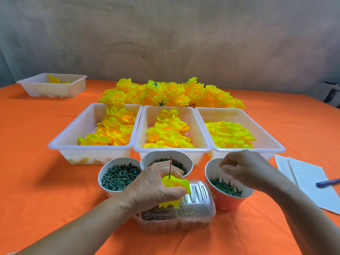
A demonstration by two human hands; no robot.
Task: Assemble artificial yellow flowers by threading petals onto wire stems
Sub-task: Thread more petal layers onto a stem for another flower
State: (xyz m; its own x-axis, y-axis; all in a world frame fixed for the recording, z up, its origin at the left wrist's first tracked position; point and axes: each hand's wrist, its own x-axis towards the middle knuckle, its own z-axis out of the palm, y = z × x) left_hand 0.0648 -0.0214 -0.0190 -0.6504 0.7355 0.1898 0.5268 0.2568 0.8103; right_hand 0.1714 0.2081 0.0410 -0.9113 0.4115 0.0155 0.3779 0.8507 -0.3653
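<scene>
The left forearm [77, 225] and right forearm [294, 205] are bare — perhaps a pale sleeve hem [11, 253], lower-left corner.

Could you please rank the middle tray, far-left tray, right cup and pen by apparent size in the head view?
1. middle tray
2. far-left tray, farther away, so unsure
3. right cup
4. pen

I see a desk [33, 190] under an orange cloth. On it: three white tubs [172, 150] side by side, a fourth tub [55, 90] far left, finished yellow flowers [171, 92] heaped behind, three paper cups [228, 201], a clear plastic box [184, 221], and papers [309, 177] carrying a blue pen [327, 183].
</scene>
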